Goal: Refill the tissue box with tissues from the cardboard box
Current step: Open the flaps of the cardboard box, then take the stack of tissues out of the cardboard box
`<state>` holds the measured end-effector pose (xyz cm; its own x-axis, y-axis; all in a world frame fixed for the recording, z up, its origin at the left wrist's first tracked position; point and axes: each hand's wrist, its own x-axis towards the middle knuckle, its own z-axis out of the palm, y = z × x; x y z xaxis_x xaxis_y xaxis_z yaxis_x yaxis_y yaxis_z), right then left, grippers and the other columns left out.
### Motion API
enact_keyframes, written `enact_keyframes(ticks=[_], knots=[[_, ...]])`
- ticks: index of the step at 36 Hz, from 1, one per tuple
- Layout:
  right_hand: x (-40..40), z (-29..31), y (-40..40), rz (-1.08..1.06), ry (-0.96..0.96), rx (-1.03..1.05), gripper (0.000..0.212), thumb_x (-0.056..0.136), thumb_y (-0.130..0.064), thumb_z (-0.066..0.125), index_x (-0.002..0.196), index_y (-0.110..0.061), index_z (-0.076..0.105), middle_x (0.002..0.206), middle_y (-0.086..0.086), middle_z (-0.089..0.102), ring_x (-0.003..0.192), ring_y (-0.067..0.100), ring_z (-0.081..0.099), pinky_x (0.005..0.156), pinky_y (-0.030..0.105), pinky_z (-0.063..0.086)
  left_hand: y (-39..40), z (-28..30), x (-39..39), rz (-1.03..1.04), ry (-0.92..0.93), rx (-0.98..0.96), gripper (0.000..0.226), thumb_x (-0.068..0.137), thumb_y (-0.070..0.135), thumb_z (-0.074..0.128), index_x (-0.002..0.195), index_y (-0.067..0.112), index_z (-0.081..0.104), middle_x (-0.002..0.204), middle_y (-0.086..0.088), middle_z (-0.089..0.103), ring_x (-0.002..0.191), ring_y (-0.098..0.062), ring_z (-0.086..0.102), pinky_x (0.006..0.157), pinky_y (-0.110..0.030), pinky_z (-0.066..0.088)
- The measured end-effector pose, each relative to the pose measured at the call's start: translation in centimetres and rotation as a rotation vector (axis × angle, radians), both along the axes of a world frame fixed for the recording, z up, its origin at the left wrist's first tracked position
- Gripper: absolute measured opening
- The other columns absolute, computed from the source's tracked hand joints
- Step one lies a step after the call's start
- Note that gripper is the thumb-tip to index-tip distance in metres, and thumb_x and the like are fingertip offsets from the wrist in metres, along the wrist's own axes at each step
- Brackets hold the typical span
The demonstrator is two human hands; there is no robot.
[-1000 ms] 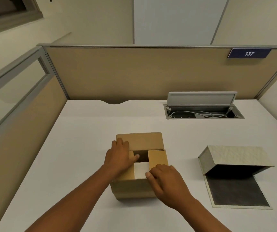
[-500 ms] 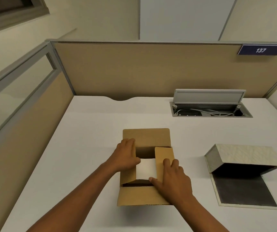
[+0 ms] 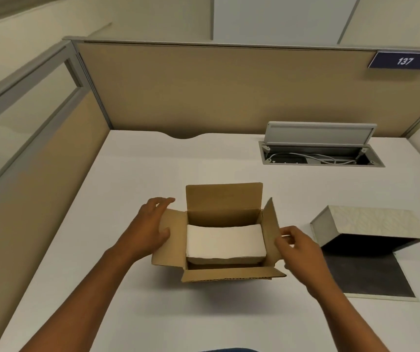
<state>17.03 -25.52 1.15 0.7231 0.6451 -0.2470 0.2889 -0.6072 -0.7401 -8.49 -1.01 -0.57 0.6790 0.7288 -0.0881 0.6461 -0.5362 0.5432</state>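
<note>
The brown cardboard box [image 3: 224,199] stands mid-desk with all its flaps folded outward. Inside lies a white stack of tissues [image 3: 225,241], fully exposed. My left hand [image 3: 150,227] rests flat on the left flap, pressing it down, fingers spread. My right hand [image 3: 297,246] pinches the edge of the right flap, which stands partly upright. The tissue box [image 3: 366,221], pale with a leaf pattern, lies open to the right, its dark base panel [image 3: 366,278] flat on the desk; it looks empty inside.
An open cable hatch [image 3: 320,156] with white wires sits in the white desk [image 3: 127,174] at the back right. Beige partition walls [image 3: 203,90] enclose the desk at the back and left.
Both side flaps of the cardboard box have been pulled outward by my hands, which moved apart. The front flap now lies folded down, and the whole tissue stack shows.
</note>
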Motion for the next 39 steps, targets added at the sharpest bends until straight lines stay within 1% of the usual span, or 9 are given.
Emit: enact_keyframes(ticks=[3, 8, 11, 15, 20, 22, 26, 31, 39], knots=[[1.3, -0.7, -1.2, -0.056, 0.151, 0.076, 0.02, 0.098, -0.026, 0.053, 0.116, -0.022, 0.059, 0.112, 0.002, 0.066, 0.095, 0.018, 0.064, 0.071, 0.035, 0.058, -0.8, -0.1, 0.3, -0.04, 0.112, 0.208, 0.065, 0.087, 0.025, 0.065, 0.145, 0.031, 0.036, 0.15, 0.002, 0.031, 0.136, -0.021, 0.028, 0.103, -0.036, 0.041], [2.8, -2.6, -2.3, -0.145, 0.276, 0.117, 0.023, 0.101, -0.024, 0.051, 0.121, -0.019, 0.059, 0.113, 0.004, 0.065, 0.097, 0.021, 0.064, 0.07, 0.032, 0.054, -2.4, 0.7, 3.0, -0.255, 0.107, 0.316, 0.039, 0.093, 0.022, 0.06, 0.132, 0.027, 0.057, 0.136, 0.001, 0.055, 0.119, -0.018, 0.049, 0.09, -0.022, 0.037], [3.1, -3.8, -2.5, -0.195, 0.339, 0.121, 0.02, 0.101, -0.025, 0.052, 0.12, -0.021, 0.056, 0.114, 0.006, 0.064, 0.098, 0.025, 0.065, 0.072, 0.035, 0.055, -3.1, 1.0, 5.8, -0.426, 0.165, 0.276, 0.039, 0.096, 0.025, 0.055, 0.135, 0.027, 0.055, 0.137, 0.001, 0.056, 0.12, -0.018, 0.051, 0.091, -0.025, 0.042], [3.3, -4.4, -2.6, -0.231, 0.376, 0.123, 0.027, 0.101, -0.025, 0.052, 0.126, -0.016, 0.056, 0.116, 0.008, 0.063, 0.099, 0.026, 0.064, 0.073, 0.036, 0.055, -3.3, 0.8, 10.1, -0.475, 0.427, 0.041, 0.053, 0.095, 0.041, 0.054, 0.143, 0.02, 0.044, 0.142, -0.003, 0.052, 0.125, -0.023, 0.051, 0.1, -0.037, 0.047], [3.1, -4.2, -2.5, -0.218, 0.354, 0.119, 0.03, 0.102, -0.025, 0.05, 0.129, -0.013, 0.054, 0.118, 0.009, 0.062, 0.1, 0.025, 0.062, 0.073, 0.034, 0.053, -2.5, -0.3, 13.5, -0.451, 0.795, -0.117, 0.056, 0.091, 0.041, 0.059, 0.136, 0.011, 0.046, 0.11, -0.004, 0.06, 0.09, -0.016, 0.056, 0.072, -0.028, 0.046], [2.9, -4.1, -2.5, -0.214, 0.339, 0.113, 0.031, 0.102, -0.025, 0.049, 0.13, -0.013, 0.053, 0.119, 0.008, 0.061, 0.101, 0.026, 0.062, 0.075, 0.035, 0.053, -2.0, -0.5, 14.4, -0.459, 0.909, -0.173, 0.06, 0.088, 0.047, 0.061, 0.135, 0.011, 0.049, 0.114, -0.004, 0.058, 0.094, -0.017, 0.056, 0.072, -0.028, 0.045], [2.7, -3.9, -2.6, -0.215, 0.33, 0.103, 0.036, 0.102, -0.028, 0.049, 0.133, -0.011, 0.051, 0.123, 0.01, 0.059, 0.106, 0.032, 0.061, 0.083, 0.04, 0.054, -1.2, -1.1, 15.3, -0.435, 1.031, -0.271, 0.073, 0.082, 0.059, 0.063, 0.137, 0.014, 0.048, 0.139, -0.006, 0.05, 0.121, -0.027, 0.051, 0.093, -0.037, 0.046], [2.7, -3.9, -2.6, -0.214, 0.316, 0.11, 0.034, 0.102, -0.029, 0.049, 0.131, -0.012, 0.051, 0.121, 0.01, 0.06, 0.102, 0.028, 0.061, 0.075, 0.034, 0.052, -1.0, -1.8, 15.7, -0.404, 1.08, -0.327, 0.082, 0.077, 0.063, 0.067, 0.14, 0.016, 0.046, 0.144, -0.006, 0.047, 0.126, -0.029, 0.048, 0.09, -0.036, 0.043], [3.0, -4.1, -2.4, -0.212, 0.314, 0.117, 0.03, 0.102, -0.028, 0.049, 0.128, -0.013, 0.053, 0.116, 0.008, 0.061, 0.095, 0.021, 0.061, 0.069, 0.029, 0.051, -1.0, -2.0, 16.3, -0.39, 1.086, -0.383, 0.093, 0.069, 0.063, 0.074, 0.142, 0.015, 0.044, 0.147, -0.007, 0.044, 0.131, -0.03, 0.044, 0.104, -0.042, 0.041]])
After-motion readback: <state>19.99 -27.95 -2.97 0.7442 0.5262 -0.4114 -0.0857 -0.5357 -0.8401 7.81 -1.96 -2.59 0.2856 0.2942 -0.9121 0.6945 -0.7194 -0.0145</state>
